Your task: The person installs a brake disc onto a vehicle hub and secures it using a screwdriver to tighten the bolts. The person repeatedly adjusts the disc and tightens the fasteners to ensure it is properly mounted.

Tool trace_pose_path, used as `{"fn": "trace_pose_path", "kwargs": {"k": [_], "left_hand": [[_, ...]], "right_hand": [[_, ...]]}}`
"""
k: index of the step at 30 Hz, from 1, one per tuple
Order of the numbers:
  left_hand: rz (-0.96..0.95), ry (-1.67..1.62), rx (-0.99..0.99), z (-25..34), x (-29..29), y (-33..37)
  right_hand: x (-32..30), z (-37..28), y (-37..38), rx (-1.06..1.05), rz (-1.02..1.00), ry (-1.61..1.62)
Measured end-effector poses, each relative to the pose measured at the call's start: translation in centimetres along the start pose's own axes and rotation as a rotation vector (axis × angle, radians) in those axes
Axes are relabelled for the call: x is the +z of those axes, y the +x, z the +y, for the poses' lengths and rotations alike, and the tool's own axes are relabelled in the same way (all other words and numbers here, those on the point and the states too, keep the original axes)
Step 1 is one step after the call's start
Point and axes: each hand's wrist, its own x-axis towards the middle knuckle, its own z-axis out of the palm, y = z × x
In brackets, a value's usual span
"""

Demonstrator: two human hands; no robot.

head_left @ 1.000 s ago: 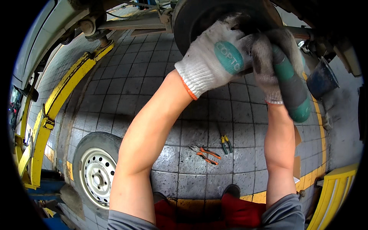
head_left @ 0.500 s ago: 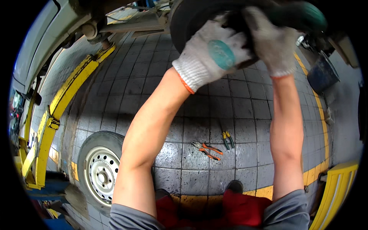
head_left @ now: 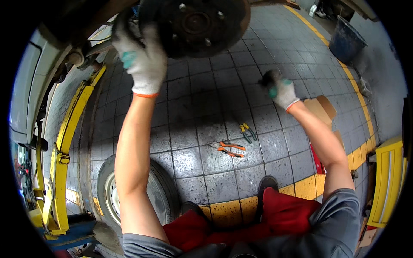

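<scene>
My left hand (head_left: 145, 64), in a white knit glove with a green patch, reaches up beside a dark round brake disc (head_left: 215, 36) with wheel studs. Its thumb and fingers are stretched apart at the disc's left edge, and the fingertips fade into shadow. My right hand (head_left: 285, 93), gloved the same way, is lowered to the right, well apart from the disc. It is closed around a small dark object (head_left: 270, 78), too blurred to name. Below on the floor lie orange-handled pliers (head_left: 231, 148) and a yellow-and-green-handled pair of pliers (head_left: 248, 133).
A wheel (head_left: 161, 189) lies at my lower left, near the yellow lift arm (head_left: 71, 120). To the right are an open cardboard box (head_left: 319, 109), a dark bucket (head_left: 345, 43) and a yellow cabinet (head_left: 387, 180). The raised car (head_left: 28, 90) hangs at the upper left.
My hands have separated: the right came down and to the right with the dark object, while the left is now at the disc's left edge. The view has shifted, bringing the cardboard box into sight.
</scene>
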Motion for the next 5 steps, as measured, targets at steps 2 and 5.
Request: {"fn": "trace_pose_path", "kwargs": {"k": [2, 5], "left_hand": [[0.039, 0.039, -0.010, -1.2, 0.8, 0.0], [0.058, -0.156, -0.354, -1.7, 1.7, -0.5]], "right_hand": [[3.1, 1.1, -3.4, 0.022, -0.354, -0.150], [5.2, 1.8, -4.7, -0.054, -0.663, -0.137]]}}
